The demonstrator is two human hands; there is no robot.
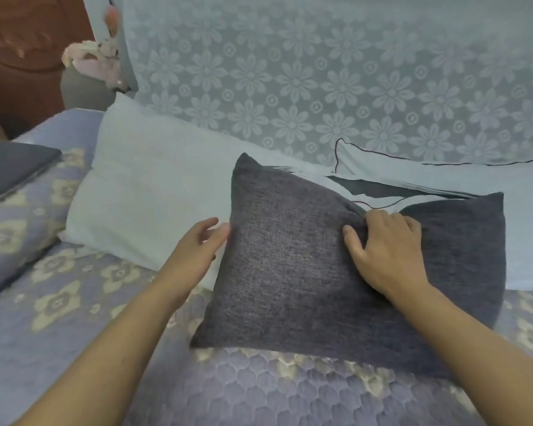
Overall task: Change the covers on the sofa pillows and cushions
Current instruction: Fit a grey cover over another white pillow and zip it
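Dark grey woven square cushion (290, 272): right hand (388, 253) pinching top edge, left hand (197, 250) relaxed alongside; best plumped evenly, corners filled.

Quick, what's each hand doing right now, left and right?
Left hand: open, straight fingers touching the left edge of the dark grey pillow.
Right hand: fingers curled, gripping the pillow's top edge.

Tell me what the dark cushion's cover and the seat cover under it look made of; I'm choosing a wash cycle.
The dark cushion looks like coarse woven fabric, linen-like or chenille, matte: a heathered grey-blue weave shows. The seat cover looks like quilted cloth with a slight sheen: stitched scallops puff up. The fibre of either cannot be told.
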